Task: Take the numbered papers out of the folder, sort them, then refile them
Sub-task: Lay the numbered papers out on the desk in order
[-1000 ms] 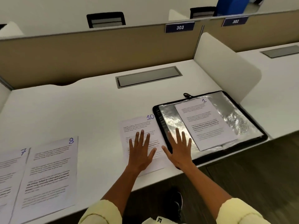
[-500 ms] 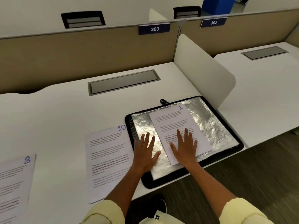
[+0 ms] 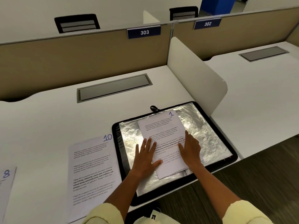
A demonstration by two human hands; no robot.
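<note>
The white bench (image 3: 48, 126) fills most of the view, backed by a tan partition (image 3: 80, 59) that carries a blue plate marked 303 (image 3: 144, 32), with a second plate marked 302 (image 3: 207, 23) on the next section to the right. A white rounded divider (image 3: 194, 75) stands at the bench's right edge, and a grey hatch (image 3: 113, 88) is set flush into the surface near the partition. The folder (image 3: 210, 135), black-edged with a crinkled silvery inside, lies open at the front right of the bench, its near corner reaching past the bench edge. On the folder, tilted a little, rests the paper numbered 1 (image 3: 160, 126); further sheet edges show under its near end, though how many I cannot tell. Just left of the folder, flat on the bench, lies the paper numbered 10 (image 3: 90, 172), its right edge touching or slipping beneath the folder's border. At the far left edge a paper numbered 8 (image 3: 6, 183) is partly in view. The left hand (image 3: 145, 159) lies flat with fingers spread and straight, a released grip, its thumb and fingertips on the left edge of paper 1. The right hand (image 3: 191, 151) likewise rests flat and released on the right part of that sheet, fingers straight. Pale yellow sleeves (image 3: 106, 214) show at the bottom.
</note>
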